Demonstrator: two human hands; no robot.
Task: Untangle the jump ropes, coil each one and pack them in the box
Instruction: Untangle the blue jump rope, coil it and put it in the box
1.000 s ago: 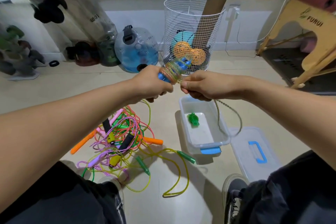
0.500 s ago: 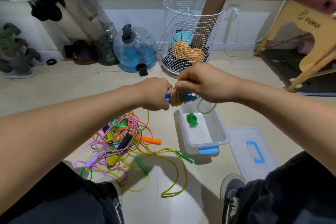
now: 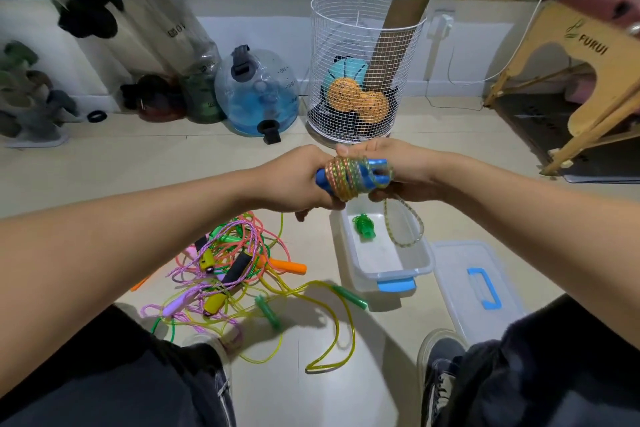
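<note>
My left hand (image 3: pixel 298 180) grips the blue handles (image 3: pixel 372 173) of a speckled jump rope (image 3: pixel 344 177) that is wound in several turns around them. My right hand (image 3: pixel 398 170) holds the other end of the bundle and pinches the rope; a short loose loop (image 3: pixel 405 225) hangs from it over the box. The clear plastic box (image 3: pixel 391 274) with a blue latch stands open on the floor below, a coiled green rope (image 3: pixel 364 226) inside. A tangle of pink, purple, green, orange and yellow ropes (image 3: pixel 228 270) lies on the floor to the left.
The box lid (image 3: pixel 481 284) with a blue handle lies right of the box. A white wire basket (image 3: pixel 363 80), a blue water jug (image 3: pixel 258 94) and dark weights stand along the far wall. A wooden bench (image 3: pixel 568 73) is at the right. My knees and shoe (image 3: pixel 440 367) are at the bottom.
More rope has been wound round the blue handles; the hanging part has shrunk to a short loop. The bundle dropped from in front of the basket and now lies level between both hands.
</note>
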